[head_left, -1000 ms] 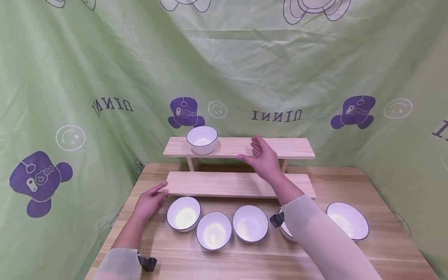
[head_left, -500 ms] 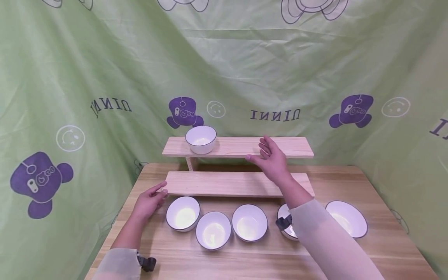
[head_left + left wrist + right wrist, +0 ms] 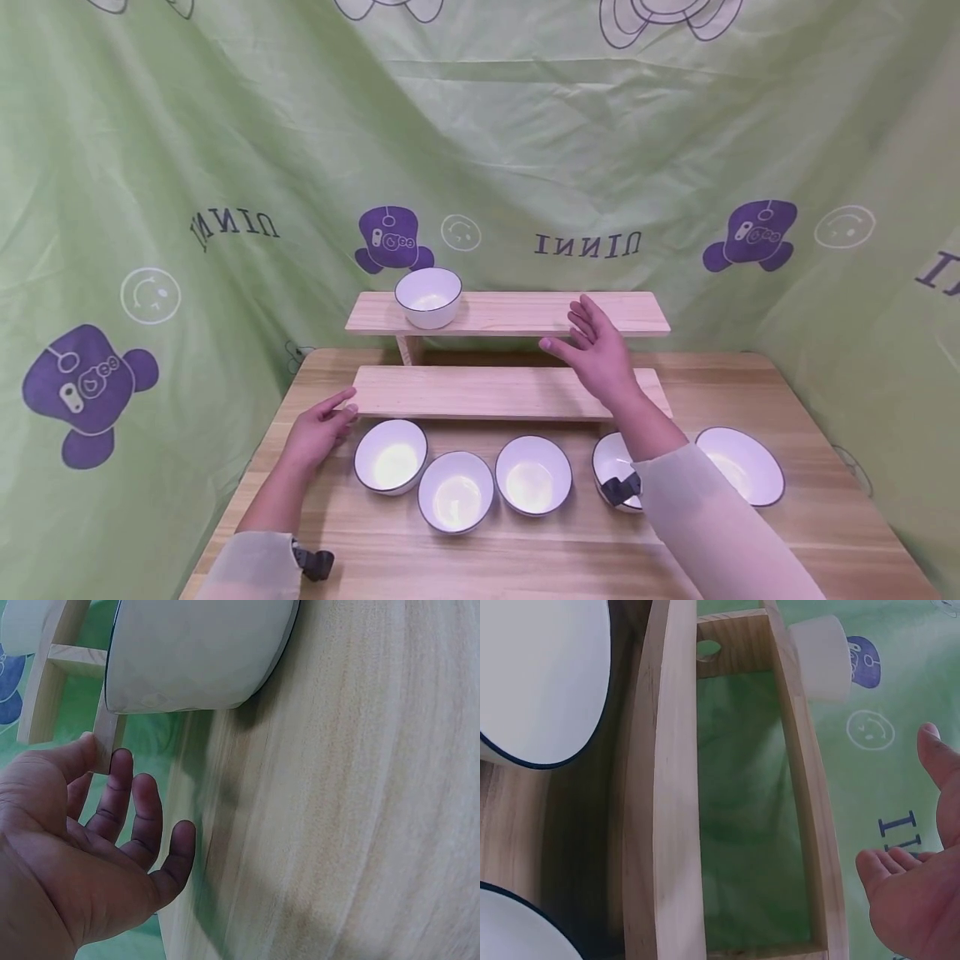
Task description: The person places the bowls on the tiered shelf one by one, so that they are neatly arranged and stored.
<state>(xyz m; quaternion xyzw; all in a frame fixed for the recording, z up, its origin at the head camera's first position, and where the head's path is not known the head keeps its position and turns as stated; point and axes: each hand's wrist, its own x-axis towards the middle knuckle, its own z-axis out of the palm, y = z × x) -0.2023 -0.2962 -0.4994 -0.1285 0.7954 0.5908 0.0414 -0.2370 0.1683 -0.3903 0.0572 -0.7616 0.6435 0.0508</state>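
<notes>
A two-tier wooden shelf [image 3: 480, 392] stands at the back of the table. My left hand [image 3: 315, 435] is at the left end of its lower board; in the left wrist view the thumb and fingers [image 3: 121, 761] pinch that end. One white bowl with a dark rim [image 3: 428, 298] sits on the left part of the upper board. My right hand [image 3: 603, 358] holds nothing and is over the right part of the shelf, thumb spread from the extended fingers. In front of the shelf stand a white bowl [image 3: 391, 457], a second bowl [image 3: 456, 493] and a third bowl [image 3: 533, 476].
Farther right are another bowl [image 3: 611, 458], partly hidden by the right wrist camera [image 3: 622, 489], and a wider oval-looking bowl [image 3: 738, 462] beside the right sleeve [image 3: 712, 517]. A green printed cloth [image 3: 495, 150] hangs behind and around the wooden table [image 3: 525, 562].
My right hand has moved to the right along the upper board, away from the bowl there. The left hand stays at the shelf's end, and the bowls keep their places.
</notes>
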